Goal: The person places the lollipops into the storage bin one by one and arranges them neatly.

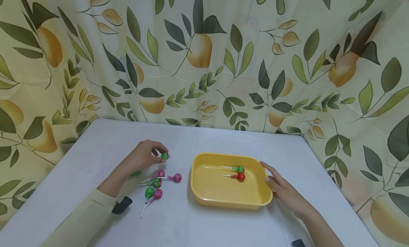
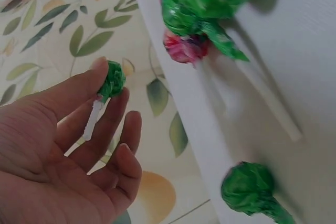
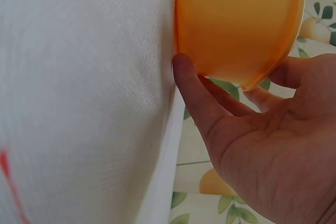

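Over the table point(image 1: 174, 224), left hand point(image 1: 143, 155) pinches 1 lollipop point(image 1: 165, 155) (right hand point(image 1: 287, 193) touches tray point(image 1: 214, 192)).

A pinched green lollipop point(image 1: 165, 155) is near the yellow tray point(image 1: 217, 192).

No readable text, brand, number or sign in any view. Lollipop wrappers point(image 1: 177, 177), left: colour patches only, any print too small or blurred. Yellow tray point(image 1: 223, 202), right: no legible marking. Far curtain point(image 1: 204, 80): leaf-and-fruit pattern, no letters. Red streak point(image 3: 4, 165), right wrist view: cut off, unreadable.
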